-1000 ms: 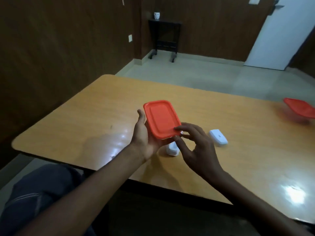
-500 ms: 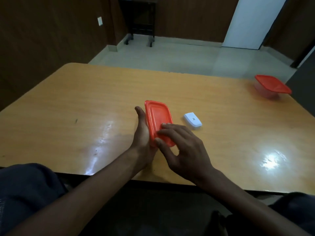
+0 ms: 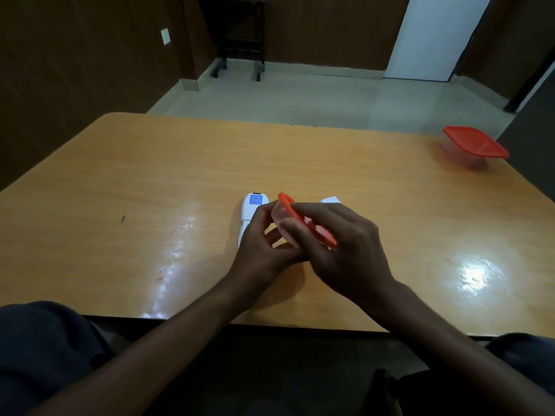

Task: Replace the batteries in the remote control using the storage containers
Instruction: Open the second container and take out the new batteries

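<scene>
Two hands meet over the middle of the table (image 3: 126, 163), close to its near edge. The left hand (image 3: 264, 250) cups the clear tub of a small box (image 3: 280, 219), with its fingers curled around it. The right hand (image 3: 345, 250) has its fingers bent over the orange lid (image 3: 306, 222) and seems to be pulling it up, since the lid sits tilted on its edge. The white remote (image 3: 252, 207) lies on the table just past the left hand, with its back side up and a blue sticker showing. A small white piece (image 3: 330, 200), maybe the battery cover, peeks out behind the right hand. A second box with an orange lid (image 3: 474, 147) sits well apart, near the far right corner. I think the lid could pop off fast, because both hands hold the box tipped in the air, and then anything inside might spill out and roll off the table. The box could also slip and bump the remote. I cannot see inside the small box, so I cannot tell if it holds batteries. The near end of the remote is hidden by the left hand. Most of the white piece is hidden too. The sticker words are too small to read.
</scene>
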Motion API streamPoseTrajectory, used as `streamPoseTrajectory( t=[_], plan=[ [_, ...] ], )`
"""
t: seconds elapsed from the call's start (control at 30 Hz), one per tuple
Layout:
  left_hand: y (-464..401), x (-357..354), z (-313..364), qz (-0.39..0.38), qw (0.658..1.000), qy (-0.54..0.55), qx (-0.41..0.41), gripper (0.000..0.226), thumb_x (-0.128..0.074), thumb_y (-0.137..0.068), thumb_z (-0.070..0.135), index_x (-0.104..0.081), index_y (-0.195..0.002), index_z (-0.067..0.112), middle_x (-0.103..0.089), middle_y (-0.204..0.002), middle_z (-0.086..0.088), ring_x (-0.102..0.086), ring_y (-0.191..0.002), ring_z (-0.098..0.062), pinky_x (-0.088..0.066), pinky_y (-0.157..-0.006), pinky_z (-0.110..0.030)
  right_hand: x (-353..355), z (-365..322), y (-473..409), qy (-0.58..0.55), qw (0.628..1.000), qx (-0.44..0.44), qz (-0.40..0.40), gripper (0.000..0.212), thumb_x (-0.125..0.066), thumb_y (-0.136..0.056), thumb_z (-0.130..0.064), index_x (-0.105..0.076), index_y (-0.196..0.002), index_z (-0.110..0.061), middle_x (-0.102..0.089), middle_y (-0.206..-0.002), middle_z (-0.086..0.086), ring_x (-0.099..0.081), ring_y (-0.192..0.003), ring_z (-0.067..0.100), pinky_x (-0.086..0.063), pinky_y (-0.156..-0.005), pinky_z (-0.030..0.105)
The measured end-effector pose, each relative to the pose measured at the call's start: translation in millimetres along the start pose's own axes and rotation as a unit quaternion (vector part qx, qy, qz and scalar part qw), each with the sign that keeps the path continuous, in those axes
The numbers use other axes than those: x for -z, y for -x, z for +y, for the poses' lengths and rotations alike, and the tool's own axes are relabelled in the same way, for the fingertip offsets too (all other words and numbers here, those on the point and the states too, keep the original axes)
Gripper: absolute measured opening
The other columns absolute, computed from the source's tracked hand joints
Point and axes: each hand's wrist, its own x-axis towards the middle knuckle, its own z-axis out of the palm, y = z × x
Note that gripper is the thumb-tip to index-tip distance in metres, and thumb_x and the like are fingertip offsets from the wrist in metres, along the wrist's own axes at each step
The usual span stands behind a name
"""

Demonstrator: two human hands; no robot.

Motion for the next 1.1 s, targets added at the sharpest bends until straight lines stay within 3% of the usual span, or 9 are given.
streamPoseTrajectory(
  t=[0.13,0.3,0.4,0.47,0.53,0.6,0.73,0.87,1.1],
  plan=[
    [0,-1,1,0.053,0.998,-0.036,-0.026,0.07,-0.088,-0.062,0.009,-0.055,-0.122,0.025,-0.07,-0.119,0.004,-0.069,-0.111,-0.01,-0.059,-0.085,-0.028,-10,0,7,0.075,0.994,0.075,0.006,0.028,-0.057,-0.101,-0.02,-0.073,-0.113,0.0,-0.076,-0.107,0.012,-0.072,-0.092,0.025,-0.054,-0.078,0.03],
    [2,2,6,0.079,0.993,-0.063,-0.064,0.068,-0.091,-0.059,0.014,-0.052,-0.114,0.024,-0.068,-0.114,0.001,-0.068,-0.102,-0.005,-0.055,-0.078,-0.019,-11,-3,6,0.17,0.976,0.134,0.031,0.028,-0.054,-0.105,-0.024,-0.074,-0.107,-0.004,-0.077,-0.104,0.009,-0.073,-0.092,0.022,-0.052,-0.074,0.029],
    [2,5,9,0.083,0.991,-0.075,-0.079,0.077,-0.089,-0.051,0.031,-0.05,-0.117,0.02,-0.067,-0.117,-0.003,-0.068,-0.106,-0.012,-0.058,-0.083,-0.025,-12,-1,5,0.198,0.967,0.157,0.029,0.035,-0.048,-0.107,-0.027,-0.073,-0.105,-0.003,-0.077,-0.1,0.01,-0.074,-0.086,0.023,-0.053,-0.063,0.033],
    [5,4,8,0.077,0.991,-0.075,-0.075,0.077,-0.092,-0.054,0.023,-0.05,-0.119,0.021,-0.067,-0.117,0.0,-0.068,-0.107,-0.011,-0.057,-0.083,-0.025,-14,1,6,0.21,0.962,0.171,0.027,0.036,-0.047,-0.107,-0.025,-0.073,-0.099,-0.001,-0.075,-0.087,0.01,-0.071,-0.073,0.024,-0.053,-0.054,0.037],
    [10,1,5,0.074,0.993,-0.063,-0.069,0.076,-0.092,-0.057,0.017,-0.05,-0.12,0.022,-0.068,-0.117,0.004,-0.069,-0.108,-0.008,-0.057,-0.084,-0.024,-14,0,6,0.201,0.965,0.166,0.03,0.033,-0.049,-0.106,-0.021,-0.072,-0.091,-0.002,-0.069,-0.073,0.007,-0.063,-0.059,0.022,-0.047,-0.048,0.037],
    [12,-1,4,0.075,0.993,-0.054,-0.067,0.075,-0.089,-0.055,0.028,-0.051,-0.12,0.024,-0.069,-0.119,0.002,-0.069,-0.11,-0.011,-0.057,-0.085,-0.025,-13,-2,5,0.181,0.971,0.152,0.038,0.034,-0.048,-0.106,-0.019,-0.07,-0.086,-0.003,-0.064,-0.065,0.006,-0.058,-0.053,0.021,-0.042,-0.046,0.034],
    [15,-1,4,0.073,0.994,-0.051,-0.064,0.078,-0.091,-0.055,0.032,-0.05,-0.122,0.026,-0.067,-0.124,0.0,-0.067,-0.115,-0.016,-0.058,-0.083,-0.025,-10,0,4,0.141,0.983,0.104,0.046,0.035,-0.046,-0.106,-0.021,-0.07,-0.087,-0.003,-0.065,-0.065,0.005,-0.058,-0.051,0.021,-0.043,-0.045,0.035],
    [15,1,2,0.065,0.993,-0.064,-0.071,0.093,-0.091,-0.054,0.039,-0.045,-0.133,0.022,-0.062,-0.133,-0.003,-0.062,-0.123,-0.021,-0.059,-0.093,-0.031,-6,4,1,0.121,0.989,0.075,0.036,0.033,-0.046,-0.105,-0.024,-0.069,-0.094,-0.004,-0.068,-0.069,0.005,-0.058,-0.051,0.021,-0.046,-0.043,0.039],
    [13,6,2,0.053,0.993,-0.072,-0.075,0.087,-0.096,-0.063,0.013,-0.043,-0.132,0.017,-0.063,-0.133,-0.003,-0.063,-0.124,-0.018,-0.06,-0.094,-0.037,0,7,-2,0.111,0.991,0.072,0.033,0.036,-0.042,-0.106,-0.024,-0.068,-0.096,-0.001,-0.067,-0.068,0.007,-0.059,-0.049,0.02,-0.048,-0.04,0.037]
  ],
)
